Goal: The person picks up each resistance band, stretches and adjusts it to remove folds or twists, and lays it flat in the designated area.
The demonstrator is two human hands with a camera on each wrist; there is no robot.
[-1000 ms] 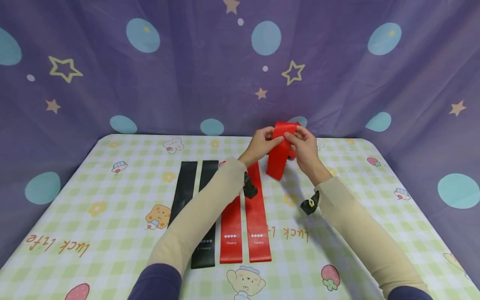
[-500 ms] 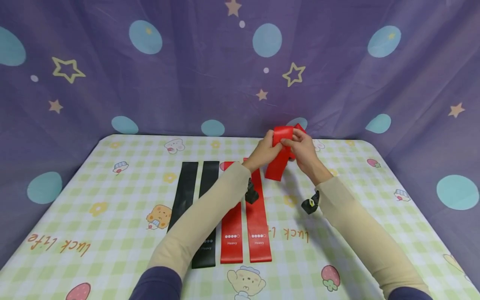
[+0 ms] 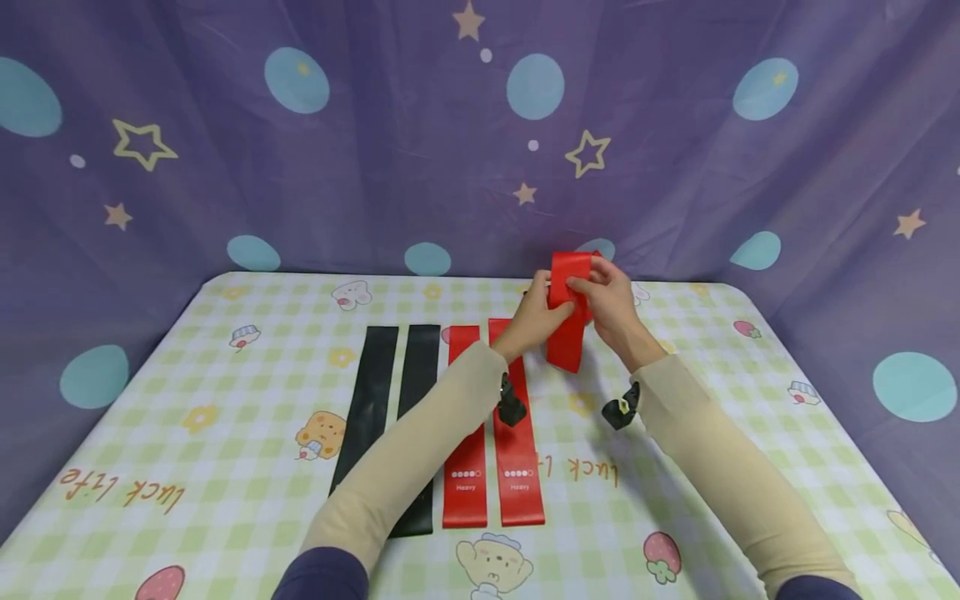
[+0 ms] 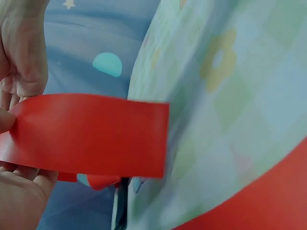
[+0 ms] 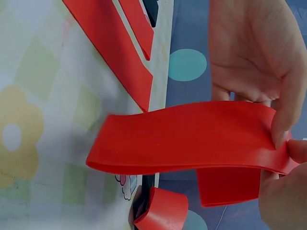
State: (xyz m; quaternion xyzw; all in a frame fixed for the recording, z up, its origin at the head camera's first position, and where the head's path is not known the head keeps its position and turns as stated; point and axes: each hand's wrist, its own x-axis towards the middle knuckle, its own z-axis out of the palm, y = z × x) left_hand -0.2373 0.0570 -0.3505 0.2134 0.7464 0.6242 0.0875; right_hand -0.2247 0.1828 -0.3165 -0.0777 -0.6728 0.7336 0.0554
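A red resistance band [image 3: 568, 337] hangs in the air over the far part of the table, doubled over at its top. My left hand [image 3: 534, 318] holds its left edge, thumb in front and fingers behind. From the other side my right hand [image 3: 613, 310] pinches the band near its upper fold. In the right wrist view, another length of the band [image 5: 228, 187] shows behind the front strip. Two flat red bands [image 3: 516, 454] and two black bands [image 3: 372, 375] lie side by side on the table, partly under my left forearm.
A curled red band [image 5: 165, 208] with something black beside it is at the table's back, mostly hidden behind my hands in the head view. The patterned tablecloth [image 3: 675, 467] ends at a purple curtain [image 3: 360, 167].
My left hand has slid a little lower along the band. The band's hanging end has swung slightly right. My right hand has stayed nearly in place, still pinching.
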